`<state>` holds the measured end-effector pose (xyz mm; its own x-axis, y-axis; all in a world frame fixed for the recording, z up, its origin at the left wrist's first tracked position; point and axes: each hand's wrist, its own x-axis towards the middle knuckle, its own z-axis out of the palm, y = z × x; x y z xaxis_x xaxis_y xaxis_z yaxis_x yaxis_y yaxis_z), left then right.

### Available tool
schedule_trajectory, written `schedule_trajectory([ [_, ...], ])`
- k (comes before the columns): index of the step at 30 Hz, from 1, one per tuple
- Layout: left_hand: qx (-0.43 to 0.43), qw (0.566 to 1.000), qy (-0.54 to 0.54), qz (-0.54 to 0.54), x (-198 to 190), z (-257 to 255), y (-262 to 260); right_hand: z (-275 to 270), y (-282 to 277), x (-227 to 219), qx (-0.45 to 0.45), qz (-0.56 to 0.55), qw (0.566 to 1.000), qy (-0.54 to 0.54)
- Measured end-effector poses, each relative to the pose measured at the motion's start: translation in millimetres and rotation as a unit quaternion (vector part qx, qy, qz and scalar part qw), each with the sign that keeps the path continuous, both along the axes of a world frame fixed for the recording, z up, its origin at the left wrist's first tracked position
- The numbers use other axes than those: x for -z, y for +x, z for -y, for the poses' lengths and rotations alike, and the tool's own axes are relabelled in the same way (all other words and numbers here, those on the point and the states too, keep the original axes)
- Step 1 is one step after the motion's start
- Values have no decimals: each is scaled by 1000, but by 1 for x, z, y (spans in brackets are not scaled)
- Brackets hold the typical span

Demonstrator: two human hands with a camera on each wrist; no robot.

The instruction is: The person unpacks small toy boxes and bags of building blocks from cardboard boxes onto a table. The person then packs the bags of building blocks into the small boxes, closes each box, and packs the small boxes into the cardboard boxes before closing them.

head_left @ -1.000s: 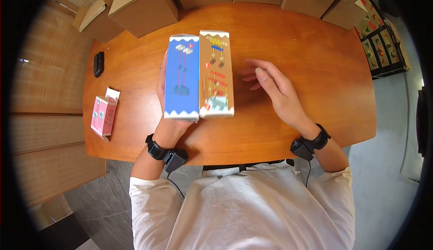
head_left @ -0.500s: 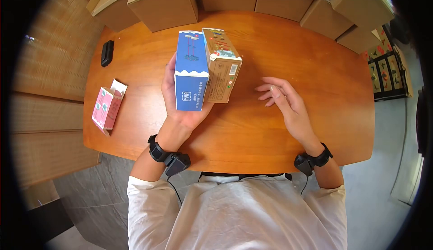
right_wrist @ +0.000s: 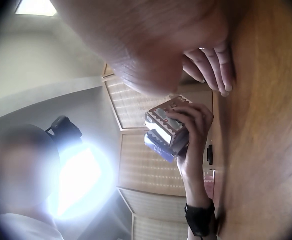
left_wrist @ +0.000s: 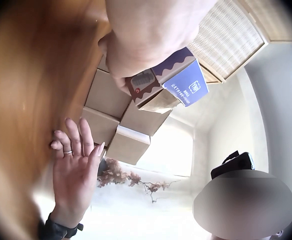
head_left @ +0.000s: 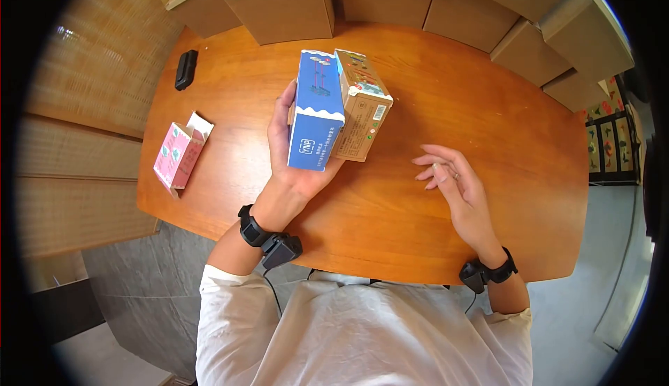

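Observation:
My left hand point(head_left: 298, 178) grips two slim cardboard boxes side by side above the table. One is a blue box point(head_left: 319, 100) with white wavy edges and "YNP" on its end. Right beside it is a brown box point(head_left: 364, 118) with a barcode and small printed text. Both tilt, with their lettered ends towards me. In the right wrist view, the left fingers point(right_wrist: 198, 117) wrap over the brown box. Over the wooden table, my right hand point(head_left: 460, 194) hovers to the right of the boxes, fingers loosely bent and holding nothing.
A pink box point(head_left: 178, 157) with a raised flap lies at the table's left side. Behind it is a small black case point(head_left: 185, 70). Large brown cartons point(head_left: 279, 3) line the far edge of the wooden table point(head_left: 404, 240), stacked at the back right.
The two boxes have tipped in my left hand, so their lettered ends now show where the long printed faces filled the view. My right hand has drawn slightly nearer to me, still holding nothing.

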<state>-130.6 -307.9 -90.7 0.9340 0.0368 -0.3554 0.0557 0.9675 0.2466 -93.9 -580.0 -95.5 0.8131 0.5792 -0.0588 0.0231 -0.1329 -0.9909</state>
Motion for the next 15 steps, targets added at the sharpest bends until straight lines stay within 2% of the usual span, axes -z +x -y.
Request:
schedule_trajectory([
  [4,9,999,34,42,-9,-1,-3,1,0,-1,0,-3,1000,0],
  [7,-5,996,6,87,-20,-8,-6,3,1,0,2,-12,1000,4],
  [9,-3,986,107,126,-35,-16,-15,4,2,-1,5,-10,1000,14],
  [11,0,984,121,130,-59,-30,-26,4,3,-1,5,-32,999,12],
  [12,-14,977,187,99,-78,-33,-35,4,4,0,3,-29,1000,9],
  [13,-31,965,251,65,-95,-34,-43,4,4,0,-5,-21,1000,15],
  [14,-96,906,405,77,-109,-30,-52,4,4,0,-7,-15,1000,8],
  [15,-158,819,545,84,-119,-29,-57,5,4,1,-7,-8,1000,0],
])
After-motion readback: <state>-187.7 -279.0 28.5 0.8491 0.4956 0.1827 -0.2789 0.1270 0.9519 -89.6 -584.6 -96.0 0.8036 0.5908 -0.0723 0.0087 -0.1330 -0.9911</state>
